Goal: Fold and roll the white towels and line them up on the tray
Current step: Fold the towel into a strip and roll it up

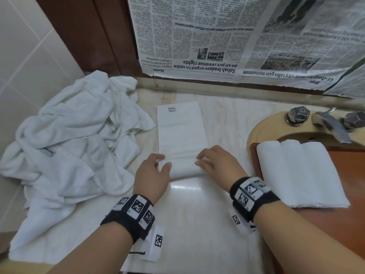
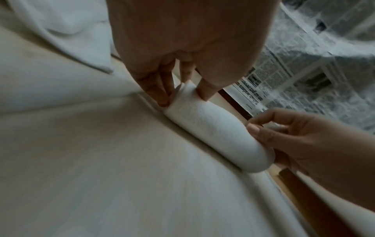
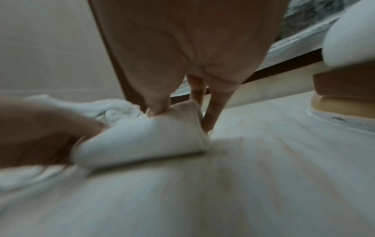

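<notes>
While I roll the folded white terry towel (image 1: pixel 180 135) on the marble worktop (image 1: pixel 197 214) | left hand (image 1: pixel 153 173) and right hand (image 1: pixel 218 163) pinch the roll's ends | next: roll evenly to its labelled far edge, then onto the wooden tray (image 1: pixel 347 175) beside three white rolled towels (image 1: pixel 298 171).

Hung upside down, grey printed newspaper sheet (image 1: pixel 227 42) read "Sabah leaders urged to unite on 40 pct revenue rights" and "Home".

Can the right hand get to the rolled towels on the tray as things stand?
Probably yes: the rolled towels lie just beside the right hand with nothing between, but it would first have to release the towel it is rolling.
</notes>
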Demonstrator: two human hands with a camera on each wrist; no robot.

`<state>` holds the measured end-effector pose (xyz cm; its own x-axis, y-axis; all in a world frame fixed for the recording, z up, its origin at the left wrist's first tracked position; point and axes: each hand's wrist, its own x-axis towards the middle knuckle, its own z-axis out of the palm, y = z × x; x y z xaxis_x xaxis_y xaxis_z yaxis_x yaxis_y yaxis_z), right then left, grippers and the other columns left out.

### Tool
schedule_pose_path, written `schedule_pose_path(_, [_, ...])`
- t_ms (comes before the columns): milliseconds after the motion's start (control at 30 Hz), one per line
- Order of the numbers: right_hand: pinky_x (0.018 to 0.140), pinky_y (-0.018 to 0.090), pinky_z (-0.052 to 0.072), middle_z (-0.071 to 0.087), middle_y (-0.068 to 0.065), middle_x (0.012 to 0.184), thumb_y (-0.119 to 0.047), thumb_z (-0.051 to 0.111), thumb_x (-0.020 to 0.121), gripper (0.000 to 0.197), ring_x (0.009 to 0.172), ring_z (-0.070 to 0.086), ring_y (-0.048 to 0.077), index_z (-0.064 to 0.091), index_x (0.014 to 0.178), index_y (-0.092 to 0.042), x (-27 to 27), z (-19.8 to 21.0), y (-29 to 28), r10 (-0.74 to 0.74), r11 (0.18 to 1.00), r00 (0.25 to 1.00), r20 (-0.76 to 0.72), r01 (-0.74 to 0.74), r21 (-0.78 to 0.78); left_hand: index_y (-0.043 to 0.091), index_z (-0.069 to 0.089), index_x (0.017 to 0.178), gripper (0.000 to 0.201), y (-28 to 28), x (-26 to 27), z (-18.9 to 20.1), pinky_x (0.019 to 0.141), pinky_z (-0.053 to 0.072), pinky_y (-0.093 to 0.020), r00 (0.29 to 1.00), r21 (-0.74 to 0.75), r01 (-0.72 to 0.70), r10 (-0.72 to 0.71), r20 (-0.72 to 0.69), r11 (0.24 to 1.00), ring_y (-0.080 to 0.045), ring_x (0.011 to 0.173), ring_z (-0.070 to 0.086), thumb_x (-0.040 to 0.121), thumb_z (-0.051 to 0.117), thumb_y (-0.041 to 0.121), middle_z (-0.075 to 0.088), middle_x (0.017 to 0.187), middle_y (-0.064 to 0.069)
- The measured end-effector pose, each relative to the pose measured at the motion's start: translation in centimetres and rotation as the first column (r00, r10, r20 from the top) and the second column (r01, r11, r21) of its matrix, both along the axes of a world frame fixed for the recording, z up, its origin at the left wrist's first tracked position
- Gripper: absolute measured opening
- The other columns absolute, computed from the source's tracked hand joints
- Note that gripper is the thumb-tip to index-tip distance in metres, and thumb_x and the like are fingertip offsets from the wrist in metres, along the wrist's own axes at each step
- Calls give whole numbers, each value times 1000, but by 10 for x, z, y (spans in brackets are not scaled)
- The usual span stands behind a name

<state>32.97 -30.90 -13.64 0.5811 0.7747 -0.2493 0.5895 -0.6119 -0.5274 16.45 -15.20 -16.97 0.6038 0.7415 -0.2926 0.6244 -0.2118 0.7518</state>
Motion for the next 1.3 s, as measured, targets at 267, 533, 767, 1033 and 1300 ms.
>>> schedule_pose_path(267, [117, 45, 32, 33, 10, 158, -44, 67, 93, 54, 146, 27, 31, 58, 142, -24, 2, -9, 4, 172, 982, 957, 233, -149, -114, 22, 68, 113, 31, -3, 3, 1, 86, 47, -32, 988, 286, 155, -139, -74, 946, -21, 101, 60, 102, 54, 46, 57, 114, -1])
schedule_pose_path(533, [106, 36, 38, 46, -6, 114, -46, 67, 93, 54, 117, 44, 17, 57, 141, -25, 43, 1, 33, 242, 963, 970, -9, -241, -120, 26, 65, 135, 55, 9, -4, -10, 104, 36, -39, 967, 327, 227, -173, -185, 918, -30, 117, 43, 100, 41, 61, 54, 131, -2])
schedule_pose_path(767, [96, 39, 50, 71, 10, 116, -28, 70, 95, 19, 114, 62, 32, 75, 104, -11, 24, -21, 25, 88, 980, 977, 196, -120, 159, 25, 67, 118, 41, 30, 22, 1, 85, 48, -32, 998, 100, -37, 42, -47, 994, -17, 96, 62, 93, 64, 57, 65, 99, 4])
schedule_pose_path(1033, [88, 50, 51, 60, 8, 113, -34, 83, 78, 48, 106, 55, 32, 70, 120, -12, 31, -23, 31, 169, 975, 916, 363, -210, 78, 20, 70, 98, 33, 37, 39, 13, 76, 39, -27, 996, 348, 63, -37, -81, 935, -19, 90, 61, 97, 62, 52, 55, 98, 3])
schedule_pose_path(1300, [91, 25, 39, 58, 0, 118, -41, 72, 91, 49, 110, 52, 17, 52, 132, -26, 58, -8, 52, 74, 993, 997, 24, -76, 95, 21, 66, 134, 55, 50, 29, -8, 105, 39, -43, 973, 412, 213, -153, -175, 886, -35, 120, 43, 101, 37, 56, 57, 132, -5])
